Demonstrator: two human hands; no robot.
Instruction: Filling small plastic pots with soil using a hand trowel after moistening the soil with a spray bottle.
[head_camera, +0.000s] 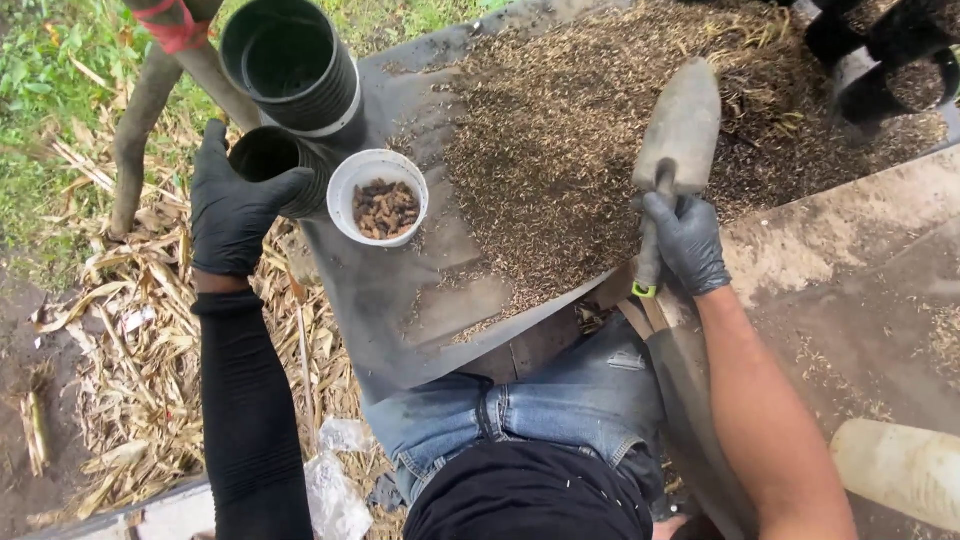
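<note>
My left hand (232, 205), in a black glove, grips a small black plastic pot (275, 160) from a stack at the sheet's left edge. A larger black pot (290, 65) lies just above it. My right hand (688, 243), also gloved, holds a grey hand trowel (678, 135) by its handle, blade pointing up over a heap of brown husk-like mix (570, 150). A white cup (377, 196) with brown chunks stands between the hands on the grey sheet (400, 300).
More black pots (885, 60) sit at the top right. A pale plastic container (900, 470) lies at the lower right on a dusty slab. Dry stalks and grass cover the ground at left, beside a wooden post (140, 120). My knees in jeans are below.
</note>
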